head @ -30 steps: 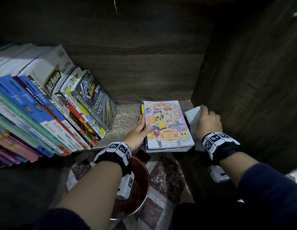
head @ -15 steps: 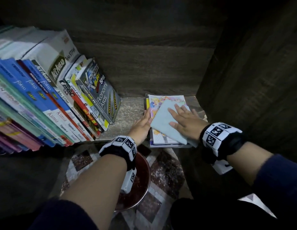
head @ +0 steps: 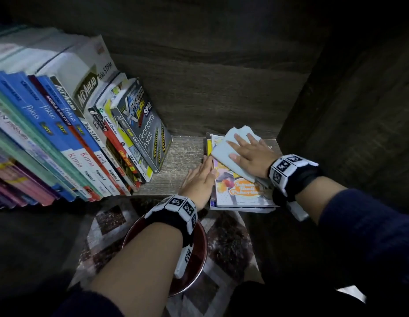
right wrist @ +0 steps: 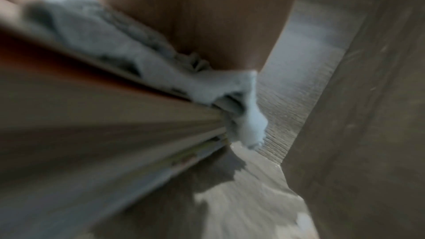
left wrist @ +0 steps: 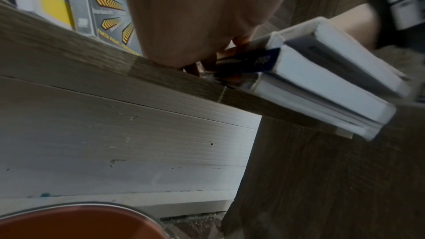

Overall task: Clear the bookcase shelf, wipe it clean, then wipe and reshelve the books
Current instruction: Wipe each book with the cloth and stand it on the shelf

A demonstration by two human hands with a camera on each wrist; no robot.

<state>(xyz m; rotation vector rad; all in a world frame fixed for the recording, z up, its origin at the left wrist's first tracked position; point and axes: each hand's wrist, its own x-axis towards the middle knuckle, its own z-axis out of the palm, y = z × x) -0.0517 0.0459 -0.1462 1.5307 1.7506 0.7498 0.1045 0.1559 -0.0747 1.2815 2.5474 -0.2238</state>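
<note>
A colourful cartoon-cover book (head: 240,191) lies flat on top of a small stack (left wrist: 322,86) at the right end of the wooden shelf (head: 185,156). My right hand (head: 251,149) lies flat, fingers spread, on a pale blue cloth (head: 224,149) and presses it onto the book's far half. The cloth (right wrist: 207,83) hangs a little over the book's right edge. My left hand (head: 199,179) rests on the shelf with straight fingers against the stack's left edge (left wrist: 230,57).
A row of leaning textbooks (head: 89,138) fills the shelf's left part, the nearest being a grey Ekonomi Asas book (head: 144,131). The bookcase's side wall (head: 349,110) stands close on the right. A reddish metal-rimmed bowl (head: 194,259) sits on the patterned floor below.
My right hand brought the cloth from beside the book onto its cover and slid it toward the far edge. My left hand stays at the stack's left edge.
</note>
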